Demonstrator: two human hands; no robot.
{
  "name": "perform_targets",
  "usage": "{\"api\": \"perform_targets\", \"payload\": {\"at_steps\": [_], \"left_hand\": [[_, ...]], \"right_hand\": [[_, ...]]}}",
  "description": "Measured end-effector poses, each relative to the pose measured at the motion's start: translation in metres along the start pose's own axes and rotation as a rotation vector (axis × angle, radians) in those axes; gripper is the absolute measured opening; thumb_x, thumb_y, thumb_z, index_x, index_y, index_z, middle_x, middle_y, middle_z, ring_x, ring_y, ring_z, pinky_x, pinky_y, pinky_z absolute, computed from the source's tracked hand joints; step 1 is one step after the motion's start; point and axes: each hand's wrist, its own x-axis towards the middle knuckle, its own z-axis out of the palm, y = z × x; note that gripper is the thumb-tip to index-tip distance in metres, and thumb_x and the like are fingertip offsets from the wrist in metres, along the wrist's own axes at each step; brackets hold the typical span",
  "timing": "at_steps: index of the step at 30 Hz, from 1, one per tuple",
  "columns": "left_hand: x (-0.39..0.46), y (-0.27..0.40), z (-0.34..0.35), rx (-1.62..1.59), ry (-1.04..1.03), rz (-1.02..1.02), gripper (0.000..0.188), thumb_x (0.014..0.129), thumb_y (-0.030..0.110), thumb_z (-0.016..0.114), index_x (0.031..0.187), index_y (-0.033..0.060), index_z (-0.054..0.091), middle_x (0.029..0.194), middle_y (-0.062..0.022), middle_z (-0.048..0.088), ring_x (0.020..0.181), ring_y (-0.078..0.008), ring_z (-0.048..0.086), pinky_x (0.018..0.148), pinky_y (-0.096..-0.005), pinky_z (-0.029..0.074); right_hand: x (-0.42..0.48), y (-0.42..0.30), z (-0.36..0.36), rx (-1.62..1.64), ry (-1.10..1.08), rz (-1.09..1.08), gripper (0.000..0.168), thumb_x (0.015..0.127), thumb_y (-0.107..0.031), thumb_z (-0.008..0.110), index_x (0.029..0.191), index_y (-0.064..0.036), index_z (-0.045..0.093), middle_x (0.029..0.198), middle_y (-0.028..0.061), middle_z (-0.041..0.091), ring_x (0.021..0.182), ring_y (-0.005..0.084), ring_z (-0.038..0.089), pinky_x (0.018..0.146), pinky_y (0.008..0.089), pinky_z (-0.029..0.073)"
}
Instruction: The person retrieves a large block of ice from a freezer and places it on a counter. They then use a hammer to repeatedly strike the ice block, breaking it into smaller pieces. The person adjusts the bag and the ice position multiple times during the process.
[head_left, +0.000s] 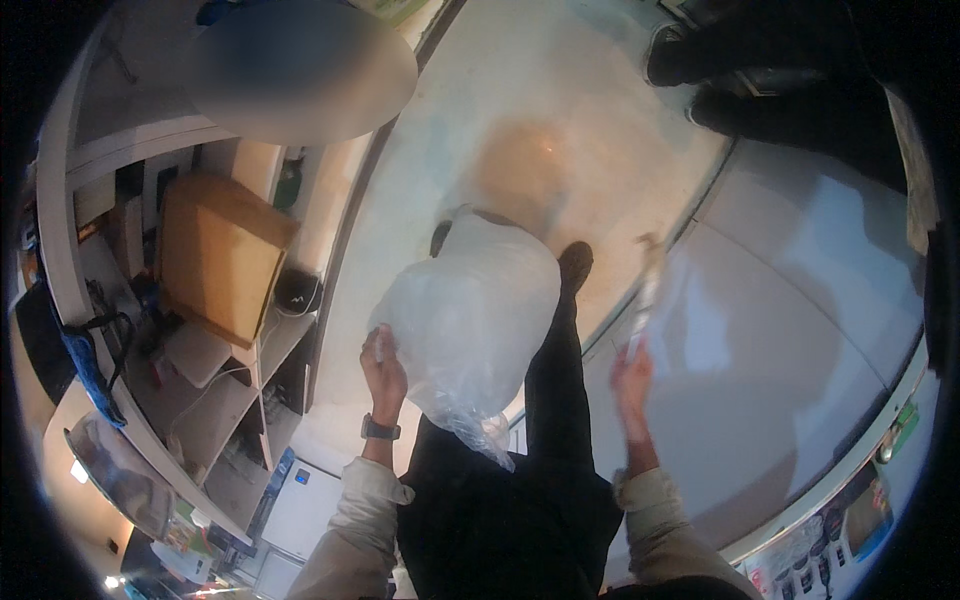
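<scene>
A large, bulging translucent plastic bag (472, 307) hangs or rests in front of my legs, its gathered end (484, 435) crumpled towards my body. What fills it is whitish and cannot be made out. My left hand (384, 379), with a dark watch on the wrist, grips the bag's left side with curled fingers; a small pale spot shows at the fingertips. Off to the right, apart from the bag, my right hand (632, 379) is closed around a long, narrow pale object (646, 296) with a brownish far end. Motion blur hides what it is.
On the left, open shelving (232, 420) holds a cardboard box (221, 262) and a round black device (298, 291) with a cable. A pale cabinet surface (750, 360) lies at right. Another person's dark-clad legs (787, 112) are at upper right, on the pale floor (600, 90).
</scene>
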Motion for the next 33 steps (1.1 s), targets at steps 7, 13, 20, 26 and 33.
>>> {"api": "perform_targets", "payload": {"at_steps": [7, 13, 20, 26, 33], "left_hand": [[-0.004, 0.024, 0.01, 0.029, -0.028, 0.036, 0.032, 0.102, 0.021, 0.049, 0.102, -0.0072, 0.063, 0.091, -0.0129, 0.063, 0.079, -0.0203, 0.057, 0.075, -0.0322, 0.047], [-0.001, 0.006, 0.011, -0.017, 0.078, 0.038, 0.032, 0.101, 0.021, 0.051, 0.098, -0.0085, 0.062, 0.089, -0.0148, 0.062, 0.083, -0.0225, 0.056, 0.077, -0.0344, 0.044], [-0.009, 0.022, 0.007, -0.026, 0.075, 0.075, 0.034, 0.101, 0.025, 0.053, 0.096, -0.0069, 0.063, 0.092, -0.0175, 0.063, 0.087, -0.0271, 0.057, 0.08, -0.0361, 0.044], [-0.006, 0.011, 0.006, 0.061, 0.04, 0.082, 0.038, 0.101, 0.029, 0.052, 0.108, -0.0063, 0.064, 0.107, -0.0233, 0.065, 0.103, -0.0361, 0.058, 0.093, -0.0419, 0.043], [-0.004, 0.011, -0.008, 0.077, -0.068, -0.049, 0.047, 0.1, 0.036, 0.052, 0.119, -0.0068, 0.061, 0.12, -0.0282, 0.061, 0.116, -0.0409, 0.053, 0.103, -0.0432, 0.039]], "right_hand": [[0.08, 0.003, -0.003, 0.855, -0.096, 0.121, 0.051, 0.105, -0.048, 0.029, 0.095, -0.007, 0.059, 0.082, 0.0069, 0.057, 0.074, 0.0152, 0.055, 0.062, 0.0281, 0.045], [0.017, -0.111, 0.028, -0.374, -0.804, -0.088, 0.056, 0.104, -0.045, 0.032, 0.099, 0.001, 0.064, 0.098, 0.0286, 0.065, 0.092, 0.044, 0.06, 0.084, 0.0465, 0.046], [0.117, -0.144, -0.045, 0.072, -0.178, -0.021, 0.053, 0.103, -0.048, 0.037, 0.073, -0.007, 0.053, 0.062, 0.0014, 0.048, 0.059, 0.0172, 0.049, 0.055, 0.0344, 0.04], [-0.021, -0.025, 0.059, -0.006, -0.024, -0.146, 0.054, 0.104, -0.042, 0.036, 0.074, -0.002, 0.058, 0.064, 0.0109, 0.053, 0.062, 0.0278, 0.052, 0.065, 0.0398, 0.045], [-0.035, -0.067, 0.03, -0.158, -0.488, -0.025, 0.055, 0.104, -0.042, 0.036, 0.072, -0.001, 0.053, 0.06, 0.0067, 0.049, 0.058, 0.0218, 0.049, 0.057, 0.0394, 0.04]]}}
